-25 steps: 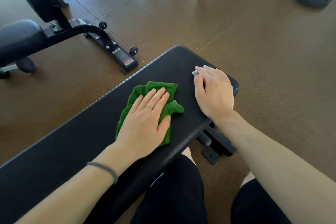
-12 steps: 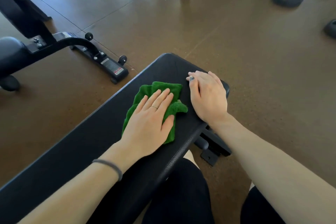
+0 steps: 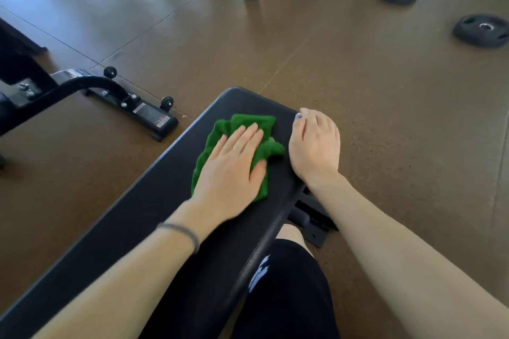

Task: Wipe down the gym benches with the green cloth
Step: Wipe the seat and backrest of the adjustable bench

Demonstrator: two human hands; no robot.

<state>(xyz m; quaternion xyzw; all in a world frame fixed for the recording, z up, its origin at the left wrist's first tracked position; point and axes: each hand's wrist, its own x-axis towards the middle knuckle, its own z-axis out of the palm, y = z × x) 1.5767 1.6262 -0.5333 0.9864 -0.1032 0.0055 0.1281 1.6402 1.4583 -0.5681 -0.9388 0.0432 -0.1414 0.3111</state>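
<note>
With flat, straight fingers the left hand [image 3: 230,170] presses the green cloth [image 3: 248,129] onto the black bench pad [image 3: 143,217]; keep even pressure to the end, where the right hand [image 3: 316,146] rests, fingers relaxed, gripping nothing.

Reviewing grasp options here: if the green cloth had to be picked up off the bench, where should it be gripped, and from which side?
Probably the bunched fold of the green cloth poking out beside the left hand's thumb. It stands raised off the bench, so pinch it from above, from the right; the rest lies flat under the palm.

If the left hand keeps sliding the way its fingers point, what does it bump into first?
Probably nothing: the left hand, flat on the green cloth, points toward the bench pad's far end, then open floor.
</note>
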